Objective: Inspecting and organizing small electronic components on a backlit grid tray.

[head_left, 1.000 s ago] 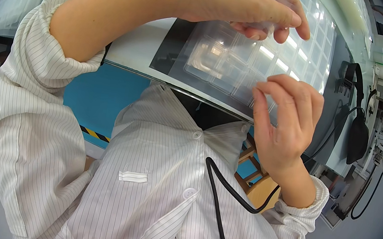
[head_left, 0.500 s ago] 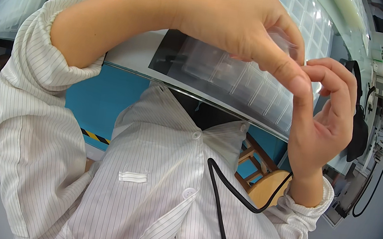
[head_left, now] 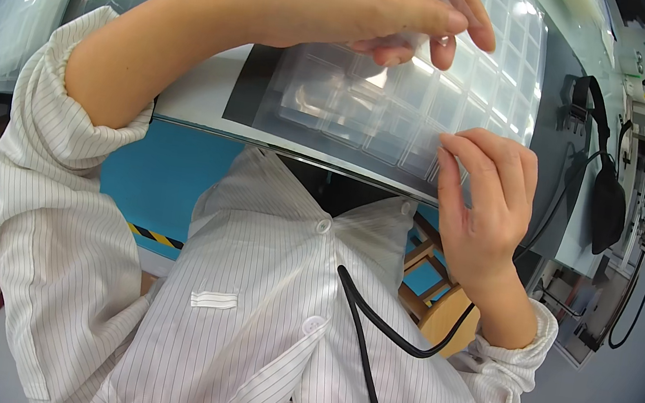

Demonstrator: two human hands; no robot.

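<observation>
Since half a second ago the right hand (head_left: 482, 211) is sitting lower and further left, now pinching the tray's near right edge rather than meeting the left hand (head_left: 375, 3) up by its far corner. Both hands are holding a clear tray (head_left: 402, 101) of small square pockets up in front of the chest, above the tabletop (head_left: 197, 93); the left hand's fingers (head_left: 454, 26) are curling over its far edge, narrow and closed on the plastic, and the right hand's fingers (head_left: 469, 152) are closing thumb to fingertips on the edge nearest the body. Whether the pockets are carrying anything cannot be told. Under the tray a dark mat (head_left: 251, 97) is lying on the pale tabletop, and a second gridded tray (head_left: 516, 56) is lying beyond it. A black cable (head_left: 371, 324) is running down the striped white coat (head_left: 242, 306). Below the tabletop's edge a blue floor (head_left: 160, 187) with a yellow-and-black stripe (head_left: 157, 237) is showing, and a wooden stool (head_left: 429, 295) is standing by the right forearm. At the right, black gear (head_left: 606, 204) and cables are hanging beside racks.
</observation>
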